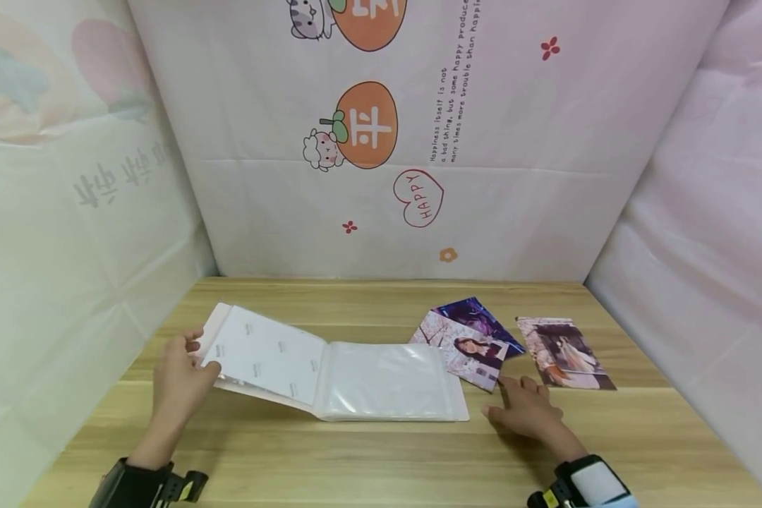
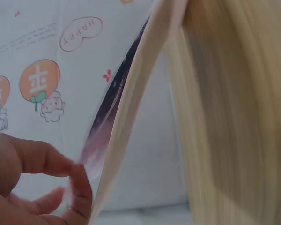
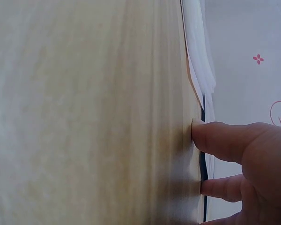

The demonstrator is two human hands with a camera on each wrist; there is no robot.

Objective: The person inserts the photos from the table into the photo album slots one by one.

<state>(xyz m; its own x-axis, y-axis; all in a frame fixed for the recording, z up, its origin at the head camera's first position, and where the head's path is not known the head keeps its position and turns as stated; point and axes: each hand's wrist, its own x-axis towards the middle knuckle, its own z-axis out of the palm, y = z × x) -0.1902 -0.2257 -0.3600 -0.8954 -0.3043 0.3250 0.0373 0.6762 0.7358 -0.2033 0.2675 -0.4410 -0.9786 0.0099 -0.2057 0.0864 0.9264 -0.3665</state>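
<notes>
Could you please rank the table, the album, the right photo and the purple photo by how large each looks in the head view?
Largest to smallest:
Table
Album
Right photo
Purple photo, by its visible part; the portrait photo partly covers it, so its full size is unsure.

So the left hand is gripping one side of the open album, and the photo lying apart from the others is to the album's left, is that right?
Not quite: the photo lying apart is to the right of the open album, as the head view shows. The left hand is indeed gripping one side of it.
</notes>
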